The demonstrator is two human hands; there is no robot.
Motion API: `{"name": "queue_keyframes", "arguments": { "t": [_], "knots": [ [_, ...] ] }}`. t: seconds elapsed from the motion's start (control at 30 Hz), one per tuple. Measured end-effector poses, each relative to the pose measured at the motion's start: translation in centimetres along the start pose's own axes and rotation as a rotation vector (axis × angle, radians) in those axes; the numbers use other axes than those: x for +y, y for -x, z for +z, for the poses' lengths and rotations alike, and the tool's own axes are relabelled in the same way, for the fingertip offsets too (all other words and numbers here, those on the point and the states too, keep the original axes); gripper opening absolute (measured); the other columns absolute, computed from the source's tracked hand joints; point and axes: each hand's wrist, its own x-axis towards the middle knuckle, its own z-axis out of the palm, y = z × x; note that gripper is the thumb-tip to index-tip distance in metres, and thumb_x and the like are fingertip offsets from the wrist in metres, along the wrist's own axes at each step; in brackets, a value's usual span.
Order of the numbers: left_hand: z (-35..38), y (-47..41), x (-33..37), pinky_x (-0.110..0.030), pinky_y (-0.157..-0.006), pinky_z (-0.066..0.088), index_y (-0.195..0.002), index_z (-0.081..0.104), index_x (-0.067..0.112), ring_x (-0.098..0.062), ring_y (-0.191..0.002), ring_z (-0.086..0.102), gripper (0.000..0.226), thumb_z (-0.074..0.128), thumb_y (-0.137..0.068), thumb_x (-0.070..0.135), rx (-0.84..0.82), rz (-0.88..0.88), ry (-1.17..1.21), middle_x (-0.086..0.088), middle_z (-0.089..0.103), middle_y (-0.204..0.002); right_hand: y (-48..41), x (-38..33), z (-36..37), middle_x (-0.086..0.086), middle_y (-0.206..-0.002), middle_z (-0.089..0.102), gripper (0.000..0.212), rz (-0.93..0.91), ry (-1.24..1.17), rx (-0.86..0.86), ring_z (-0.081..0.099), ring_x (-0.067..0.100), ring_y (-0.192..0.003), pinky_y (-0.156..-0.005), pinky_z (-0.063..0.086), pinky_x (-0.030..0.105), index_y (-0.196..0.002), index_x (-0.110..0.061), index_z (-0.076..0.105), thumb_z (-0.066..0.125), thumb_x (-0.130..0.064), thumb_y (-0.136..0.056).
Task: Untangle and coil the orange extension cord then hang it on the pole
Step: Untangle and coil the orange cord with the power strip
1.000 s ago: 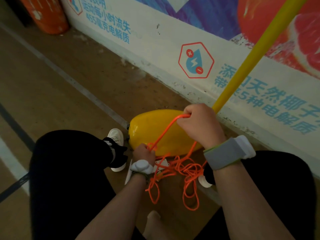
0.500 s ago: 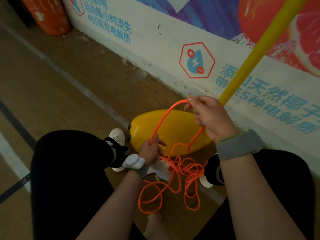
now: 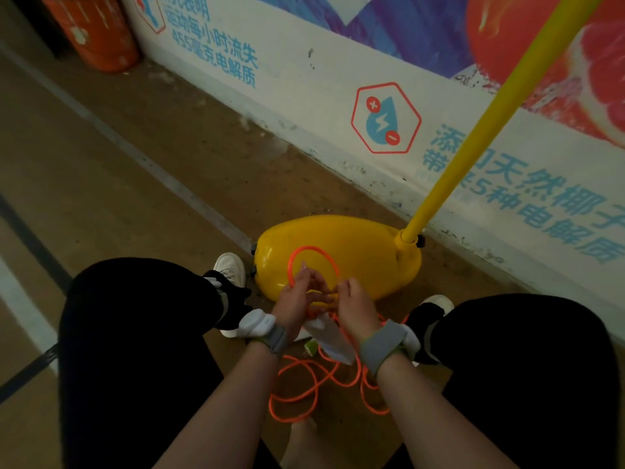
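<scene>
Beside the yellow pole (image 3: 480,130), left hand (image 3: 297,301) and right hand (image 3: 355,306) pinch 1 finished loop of orange extension cord (image 3: 313,253); most lies tangled, unhung.

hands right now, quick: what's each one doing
Left hand: closed on the orange extension cord, holding a loop up.
Right hand: closed on the same cord beside it.

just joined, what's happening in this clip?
A crouching person is coiling an orange extension cord. The left hand and right hand meet in front of the yellow base of the pole, holding one finished loop upright. Most of the cord lies loose on the floor between the feet, beside a white piece that may be its socket end. Nothing hangs on the pole yet.
</scene>
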Motion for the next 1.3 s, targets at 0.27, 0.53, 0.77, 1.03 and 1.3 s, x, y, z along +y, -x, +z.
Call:
{"name": "queue_keyframes", "arguments": {
  "t": [0.27,0.53,0.77,1.03,1.3],
  "knots": [
    [0.2,-0.2,-1.2,-0.018,-0.064,0.05,-0.08,0.059,0.001,-0.018,-0.075,0.061,0.049,0.027,-0.104,0.03,0.012,0.146,-0.167,-0.015,0.063,-0.082,0.3,0.6,0.9,0.029,-0.113,0.058,0.016,0.108,0.053,0.067,0.057,0.04,-0.102,-0.064,0.029,0.03,-0.104,-0.001,0.039,0.038,-0.017,-0.101],
    [0.4,-0.5,-2.0,-0.017,-0.092,0.047,-0.098,0.063,-0.01,-0.01,-0.111,0.061,0.048,0.028,-0.104,0.021,-0.047,0.22,-0.121,-0.013,0.067,-0.115,1.1,0.5,2.3,0.019,-0.107,0.063,0.024,-0.013,0.097,0.079,0.059,0.036,-0.101,-0.068,0.035,0.033,-0.115,-0.005,0.05,0.045,-0.02,-0.097],
    [-0.7,-1.3,-3.0,-0.011,-0.096,0.035,-0.098,0.072,0.025,0.01,-0.127,0.037,0.05,0.029,-0.098,0.05,-0.04,0.406,-0.55,0.019,0.05,-0.132,1.9,0.2,1.8,0.021,-0.108,0.066,0.022,-0.151,0.068,-0.202,0.062,0.034,-0.099,-0.074,0.046,0.031,-0.112,-0.001,0.06,0.048,-0.008,-0.094],
    [-0.3,-1.6,-2.9,-0.007,-0.108,0.019,-0.111,0.066,0.022,-0.008,-0.119,0.054,0.046,0.033,-0.096,0.05,-0.072,0.469,-0.745,-0.002,0.066,-0.118,0.8,1.7,2.4,0.013,-0.102,0.068,0.025,0.008,-0.303,-0.081,0.066,0.026,-0.093,-0.07,0.053,0.032,-0.117,-0.012,0.056,0.049,-0.026,-0.098],
    [-0.3,-1.0,-1.9,-0.033,-0.103,0.033,-0.094,0.068,0.016,-0.02,-0.087,0.063,0.061,0.019,-0.096,0.053,0.088,0.676,-1.153,-0.001,0.07,-0.089,0.7,1.5,1.2,0.014,-0.099,0.067,0.023,0.007,-0.568,-0.235,0.066,0.018,-0.085,-0.067,0.054,0.02,-0.101,-0.01,0.065,0.043,-0.016,-0.099]
  ]
}}
